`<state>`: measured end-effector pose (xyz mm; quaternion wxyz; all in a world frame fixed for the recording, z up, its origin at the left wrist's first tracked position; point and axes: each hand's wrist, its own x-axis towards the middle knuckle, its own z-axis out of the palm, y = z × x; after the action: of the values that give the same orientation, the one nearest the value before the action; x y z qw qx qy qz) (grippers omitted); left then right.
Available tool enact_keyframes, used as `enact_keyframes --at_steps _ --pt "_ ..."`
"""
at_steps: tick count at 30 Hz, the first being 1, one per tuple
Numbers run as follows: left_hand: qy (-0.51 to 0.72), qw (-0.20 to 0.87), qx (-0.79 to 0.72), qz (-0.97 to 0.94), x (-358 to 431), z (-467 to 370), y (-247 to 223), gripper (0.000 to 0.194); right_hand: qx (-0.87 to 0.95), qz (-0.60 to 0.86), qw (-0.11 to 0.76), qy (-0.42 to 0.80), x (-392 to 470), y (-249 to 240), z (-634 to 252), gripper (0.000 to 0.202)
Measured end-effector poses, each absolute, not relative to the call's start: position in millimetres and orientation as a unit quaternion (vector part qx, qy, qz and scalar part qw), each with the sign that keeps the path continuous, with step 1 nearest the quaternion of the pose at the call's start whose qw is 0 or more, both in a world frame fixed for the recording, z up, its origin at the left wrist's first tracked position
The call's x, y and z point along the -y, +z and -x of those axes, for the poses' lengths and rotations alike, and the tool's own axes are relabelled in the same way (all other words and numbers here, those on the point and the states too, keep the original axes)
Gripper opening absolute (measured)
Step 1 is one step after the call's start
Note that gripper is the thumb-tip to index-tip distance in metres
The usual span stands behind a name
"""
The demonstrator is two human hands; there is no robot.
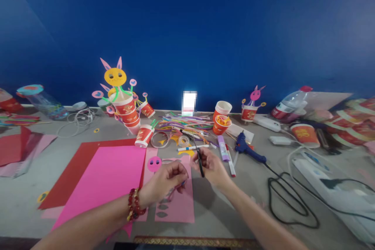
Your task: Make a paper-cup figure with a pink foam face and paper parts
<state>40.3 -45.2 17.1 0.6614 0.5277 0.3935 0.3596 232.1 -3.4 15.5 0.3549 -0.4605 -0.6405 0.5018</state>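
Note:
My left hand (169, 176), with red beaded bracelets at its wrist, is closed in a pinch above a pink paper sheet (184, 211) with leaf-shaped holes. Something small and bluish shows at its fingertips, too blurred to name. My right hand (212, 166) is wrapped round a pair of black scissors (200, 161), their narrow end pointing up and away from me. The two hands are apart, a short gap between them. Beside my left hand lies a pink paper face disc (154, 163) with two eyes.
Bright pink paper (108, 179) overlaps a red sheet (70, 175) on the left. Decorated cups (125, 105) stand stacked behind. Pipe cleaners (187, 123), a marker (193, 148) and a glue stick (223, 148) lie ahead. Right: a blue glue gun (249, 149) and its cable (288, 199).

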Motion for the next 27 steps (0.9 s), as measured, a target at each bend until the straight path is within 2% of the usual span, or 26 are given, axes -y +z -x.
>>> enact_keyframes --at_steps 2,7,14,17,23,27 --pt "0.372 0.629 -0.397 -0.555 42 -45 17 0.029 0.578 0.431 0.35 0.598 11 14 -229 0.029" --pt "0.348 0.566 -0.415 -0.621 43 -48 17 0.011 0.513 0.411 0.358 0.663 13 4 -226 0.04" --pt "0.358 0.555 -0.424 -0.62 37 -45 15 0.019 0.48 0.39 0.367 0.695 11 1 -228 0.04" --pt "0.4 0.582 -0.408 -0.578 30 -44 18 0.022 0.447 0.41 0.438 0.663 12 1 -230 0.04" --pt "0.412 0.771 -0.33 -0.357 29 -54 8 0.034 0.402 0.407 0.561 0.599 11 -5 -236 0.033" --pt "0.41 0.744 -0.356 -0.389 32 -67 3 0.035 0.389 0.414 0.576 0.587 14 -7 -235 0.033"
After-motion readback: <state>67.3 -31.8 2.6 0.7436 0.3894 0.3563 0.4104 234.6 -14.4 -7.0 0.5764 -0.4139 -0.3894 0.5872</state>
